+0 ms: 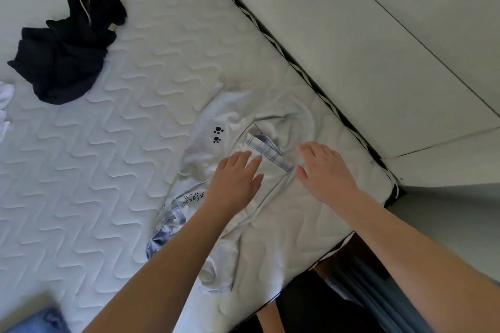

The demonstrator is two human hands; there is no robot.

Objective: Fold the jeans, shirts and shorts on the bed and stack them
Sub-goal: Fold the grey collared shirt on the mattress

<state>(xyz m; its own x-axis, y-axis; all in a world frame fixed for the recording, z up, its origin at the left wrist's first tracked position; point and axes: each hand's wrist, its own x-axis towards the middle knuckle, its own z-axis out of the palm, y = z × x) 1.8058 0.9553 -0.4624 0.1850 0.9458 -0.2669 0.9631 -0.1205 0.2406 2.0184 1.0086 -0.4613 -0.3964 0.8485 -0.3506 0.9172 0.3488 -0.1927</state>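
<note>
A white cotton shirt with plaid-lined collar (232,127) is spread near the corner of the quilted white mattress (108,143). Its long axis is laid diagonally, collar toward the upper right, hem toward the lower left. The left hand (235,176) is pressed flat on it, fingers straight. The right hand (324,167) is laid beside the collar, fingers relaxed, nothing gripped. A crumpled black garment (67,51) is seen well apart, upper left.

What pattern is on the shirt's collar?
Blue and white plaid on the collar of the white shirt, head view.
</note>
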